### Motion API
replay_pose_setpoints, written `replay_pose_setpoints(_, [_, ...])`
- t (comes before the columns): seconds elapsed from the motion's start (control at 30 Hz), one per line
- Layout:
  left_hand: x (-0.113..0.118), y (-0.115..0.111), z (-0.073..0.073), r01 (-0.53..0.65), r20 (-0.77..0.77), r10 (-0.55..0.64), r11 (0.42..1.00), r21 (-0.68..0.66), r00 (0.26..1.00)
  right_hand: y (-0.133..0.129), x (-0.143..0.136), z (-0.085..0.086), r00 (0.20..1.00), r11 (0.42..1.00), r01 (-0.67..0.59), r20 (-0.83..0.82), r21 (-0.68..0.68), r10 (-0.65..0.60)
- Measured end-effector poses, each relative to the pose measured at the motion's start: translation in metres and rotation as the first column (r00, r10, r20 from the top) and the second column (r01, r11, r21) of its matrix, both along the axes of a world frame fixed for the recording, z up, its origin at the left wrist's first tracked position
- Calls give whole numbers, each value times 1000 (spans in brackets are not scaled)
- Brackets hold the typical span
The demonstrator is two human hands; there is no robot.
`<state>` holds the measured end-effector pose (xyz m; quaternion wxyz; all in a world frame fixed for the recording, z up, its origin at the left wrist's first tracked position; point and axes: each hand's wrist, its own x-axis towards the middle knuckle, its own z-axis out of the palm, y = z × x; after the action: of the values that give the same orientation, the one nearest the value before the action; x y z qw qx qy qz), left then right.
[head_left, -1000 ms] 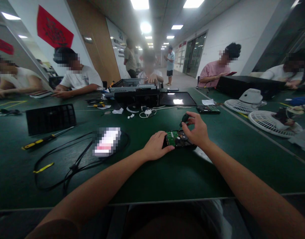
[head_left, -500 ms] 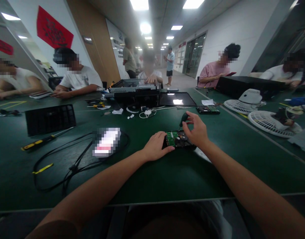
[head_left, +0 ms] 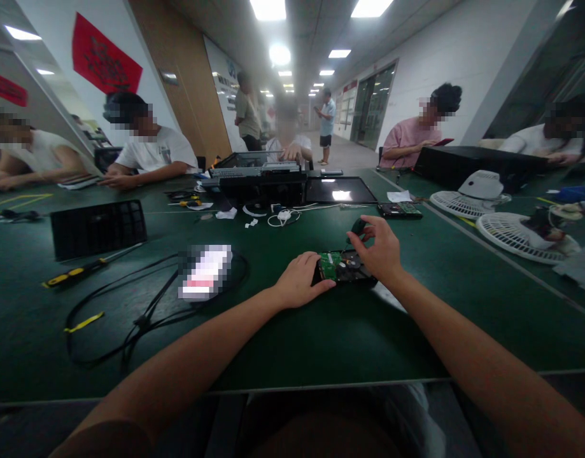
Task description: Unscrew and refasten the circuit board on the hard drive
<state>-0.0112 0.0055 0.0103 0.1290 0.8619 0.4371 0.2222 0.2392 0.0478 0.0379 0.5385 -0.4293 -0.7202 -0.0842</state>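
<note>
A hard drive [head_left: 354, 267] with a green circuit board lies on the green table [head_left: 292, 343] in front of me. My left hand [head_left: 300, 280] grips its left end, fingers over the far edge and thumb along the near side. My right hand [head_left: 379, 249] is closed round the dark green handle of a screwdriver [head_left: 358, 226], whose shaft points down at the drive's board side. Whether the tip sits in a screw is too small to tell. Something white lies under my right wrist.
A lit phone [head_left: 205, 272], looped black cable [head_left: 142, 322], yellow-black screwdriver [head_left: 75, 273] and black panel [head_left: 98, 229] lie left. Another drive [head_left: 400, 210], a flat screen [head_left: 340, 189] and white fan parts [head_left: 519, 236] are farther off. Several people sit around.
The screwdriver handle has tilted and shifted slightly right and down, and my right hand has moved a little to the right with it. My left hand and the hard drive look still.
</note>
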Motion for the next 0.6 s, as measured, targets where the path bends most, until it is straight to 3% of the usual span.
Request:
replay_pose_setpoints(0.13, [0,-1,0,-2,-6,2,1000,4,1000,-1,0,0,1000,1000,-25,-3,-7,25])
replay_pose_setpoints(0.33, [0,0,-1,-1,-5,1,1000,10,1000,-3,-3,-1,985,983,-167,-64,-76,162])
replay_pose_setpoints(0.6, [0,-1,2,0,-8,-1,1000,-9,1000,-2,-2,0,999,999,-31,16,-6,32])
